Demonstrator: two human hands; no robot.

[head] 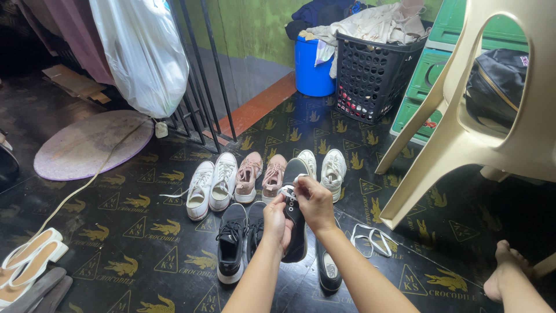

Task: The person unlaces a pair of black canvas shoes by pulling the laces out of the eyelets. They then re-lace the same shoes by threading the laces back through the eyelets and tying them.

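Note:
Both my hands hold a black sneaker (296, 223) with a white sole edge, raised above the floor, toe pointing away. My left hand (277, 222) grips its side near the tongue. My right hand (315, 201) pinches a white lace (288, 192) at the eyelets. On the floor below lie a black sneaker with black laces (231, 243), another black one (253, 226) beside it, and a black slip-on shoe (329, 270). A loose white lace (370, 239) lies to the right.
Rows of shoes sit beyond: white sneakers (211, 186), pink sneakers (260, 175), white sneakers (332, 169). A beige plastic chair (463, 136) stands right, my bare foot (505, 271) near it. A black laundry basket (370, 75), blue bucket (311, 68), round mat (87, 144) and white sandals (29, 258) surround.

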